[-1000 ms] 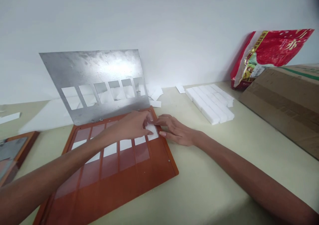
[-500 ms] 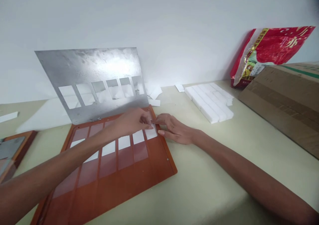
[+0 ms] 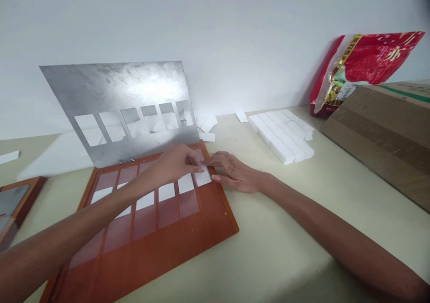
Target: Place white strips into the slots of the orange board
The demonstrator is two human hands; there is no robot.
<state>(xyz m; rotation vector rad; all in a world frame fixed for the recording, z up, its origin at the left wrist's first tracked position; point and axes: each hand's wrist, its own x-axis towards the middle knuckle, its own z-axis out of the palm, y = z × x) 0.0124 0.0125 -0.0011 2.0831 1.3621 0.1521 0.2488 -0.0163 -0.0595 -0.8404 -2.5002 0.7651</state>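
Observation:
My left hand [image 3: 179,164] reaches over the orange tray [image 3: 188,245], its fingers pinched together at the upper edge of a white card [image 3: 203,177] in the tray's rightmost slot. Whatever lies between those fingertips is too small to make out. My right hand [image 3: 237,171] rests along the tray's right edge, index fingertip close to the left fingers and thumb apart at the rim. Similar white cards [image 3: 167,192] lie in the other slots on reddish film strips. A metal plate with rectangular cutouts [image 3: 117,86] stands tilted up, hinged at the tray's back edge.
White foam strips [image 3: 282,135] lie in a group at the back right. Beyond them are a red packet [image 3: 372,66] and a cardboard box [image 3: 383,133]. White scraps [image 3: 206,123] sit behind the tray. Another orange-framed tray [image 3: 32,200] is at the left edge.
Both hands stay almost in the same place at the rightmost slot. The view has shifted very slightly; the tray and plate appear a little further left.

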